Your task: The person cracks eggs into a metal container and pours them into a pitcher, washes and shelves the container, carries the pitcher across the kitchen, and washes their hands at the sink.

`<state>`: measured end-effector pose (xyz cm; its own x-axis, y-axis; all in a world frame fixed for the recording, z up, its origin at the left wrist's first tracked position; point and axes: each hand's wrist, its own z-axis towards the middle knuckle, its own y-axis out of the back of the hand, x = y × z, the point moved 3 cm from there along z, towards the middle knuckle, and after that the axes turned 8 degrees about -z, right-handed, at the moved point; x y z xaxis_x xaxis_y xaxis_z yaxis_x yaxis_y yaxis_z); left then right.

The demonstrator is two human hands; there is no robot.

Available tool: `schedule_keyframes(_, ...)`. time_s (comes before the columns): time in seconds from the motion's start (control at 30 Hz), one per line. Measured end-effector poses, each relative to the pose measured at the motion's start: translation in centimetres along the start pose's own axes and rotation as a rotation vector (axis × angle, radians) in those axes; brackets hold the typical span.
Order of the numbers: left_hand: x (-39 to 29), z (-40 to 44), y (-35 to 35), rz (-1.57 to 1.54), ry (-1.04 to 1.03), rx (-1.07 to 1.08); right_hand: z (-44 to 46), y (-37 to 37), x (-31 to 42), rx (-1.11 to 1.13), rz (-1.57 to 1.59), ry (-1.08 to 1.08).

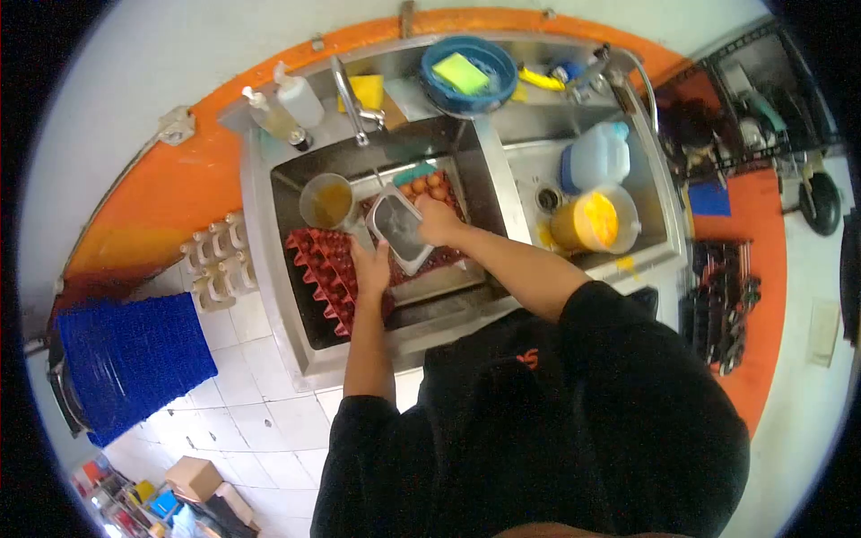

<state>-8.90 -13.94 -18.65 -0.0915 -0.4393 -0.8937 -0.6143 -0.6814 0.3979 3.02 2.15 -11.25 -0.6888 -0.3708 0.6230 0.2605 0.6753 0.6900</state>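
Observation:
Under the tap point(348, 100), a small rectangular metal pan point(395, 231) is held tilted in the left sink basin. My left hand point(370, 267) grips its lower left edge with the thumb on the rim. On the pan's right side, my right hand point(438, 222) is closed around the edge, partly covering the inside. Brown eggs point(434, 182) sit in a red egg tray just beyond my right hand. Stacked red egg trays point(323, 273) lean beside my left hand. A clear tub point(326, 201) with yellowish liquid stands at the basin's left.
In the right basin stand a clear jug of yellow liquid point(592, 220) and a pale blue jerrycan point(599, 160). A blue bowl point(439, 88) with a green sponge point(461, 73) and pump bottles point(299, 100) line the back ledge. White jugs point(220, 260) are left of the sink.

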Motion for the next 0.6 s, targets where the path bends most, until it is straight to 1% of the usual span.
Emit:
schedule_keyframes(0.03,0.7,-0.2,-0.4,-0.190,0.118,0.078,-1.1,0.0,0.8,-0.044,0.019,-0.052)
schedule_keyframes(0.07,0.0,-0.6,-0.6,-0.379,0.240,0.152,-2.0,0.0,1.2,-0.088,0.035,-0.103)
schedule_keyframes(0.1,-0.1,-1.1,-1.1,-0.565,0.364,0.227,-2.3,0.0,0.7,-0.031,0.139,-0.115)
schedule_keyframes(0.17,0.4,-0.7,-1.0,-0.558,0.316,0.146,-2.6,-1.3,-1.3,0.025,0.428,-0.243)
schedule_keyframes(0.2,-1.8,-1.0,-0.8,-0.557,0.290,0.102,-2.3,-2.5,-2.6,0.053,0.574,-0.298)
schedule_keyframes(0.23,-4.0,-2.1,-1.2,-0.676,0.166,-0.079,-2.0,-3.3,-3.6,-0.011,0.484,-0.274)
schedule_keyframes(0.33,-8.0,-3.7,0.6,0.150,-0.301,-0.266,-4.7,-1.4,-4.2,-0.087,0.223,-0.152)
schedule_keyframes(0.37,-9.0,-4.3,0.8,0.267,-0.283,-0.247,-5.4,-1.0,-5.0,-0.164,0.240,-0.097)
schedule_keyframes(0.43,-8.3,-3.7,1.1,0.361,-0.565,-0.383,-7.8,1.4,-6.3,-0.299,0.344,0.087)
schedule_keyframes(0.47,-8.0,-3.5,1.5,0.407,-0.708,-0.448,-9.9,2.6,-6.7,-0.435,0.393,0.119)
schedule_keyframes(0.5,-8.7,-3.7,1.9,0.503,-0.776,-0.478,-11.3,3.5,-7.9,-0.462,0.517,0.151)
schedule_keyframes(0.53,-8.9,-3.6,2.2,0.563,-0.760,-0.506,-13.0,4.6,-9.3,-0.463,0.523,0.163)
schedule_keyframes(0.57,-9.0,-3.4,2.6,0.623,-0.745,-0.535,-15.8,6.8,-9.9,-0.517,0.469,0.172)
schedule_keyframes(0.6,-9.3,-3.3,3.0,0.682,-0.729,-0.565,-18.6,8.4,-11.3,-0.652,0.257,0.192)
